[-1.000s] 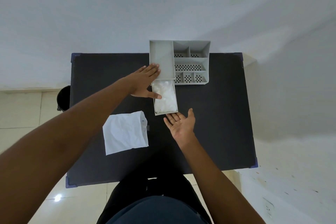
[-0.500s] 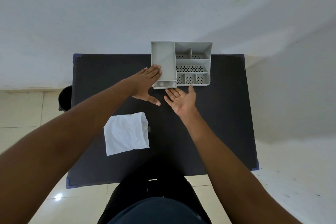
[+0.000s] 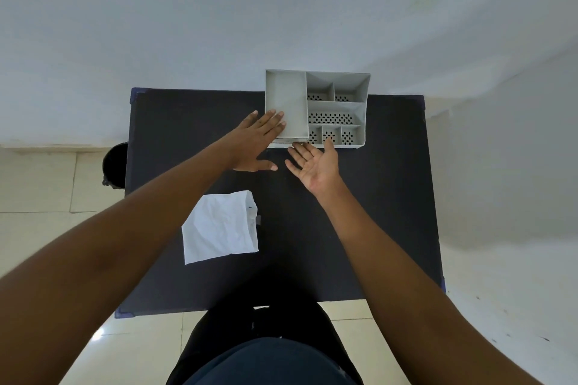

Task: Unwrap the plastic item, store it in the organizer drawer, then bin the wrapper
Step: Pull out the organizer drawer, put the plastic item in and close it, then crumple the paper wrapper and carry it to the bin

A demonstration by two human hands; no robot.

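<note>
A grey organizer (image 3: pixel 336 109) with several perforated compartments stands at the far edge of the black table (image 3: pixel 375 197). Its drawer (image 3: pixel 283 144) is pushed in, only its front edge showing, and the plastic item is hidden inside. My left hand (image 3: pixel 255 142) lies flat, fingers spread, with fingertips on the organizer's left top panel. Palm up with fingers apart, my right hand (image 3: pixel 314 164) touches the drawer front with its fingertips. The white wrapper (image 3: pixel 220 226) lies crumpled and flat on the table, nearer me and to the left.
A dark round bin (image 3: pixel 114 164) stands on the tiled floor beside the table's left edge. A white wall rises behind the table. My dark-clothed lap is at the bottom centre.
My right hand has slid the drawer with the white plastic item from fully out to fully in. My left hand has stayed on the organizer. The wrapper has not moved.
</note>
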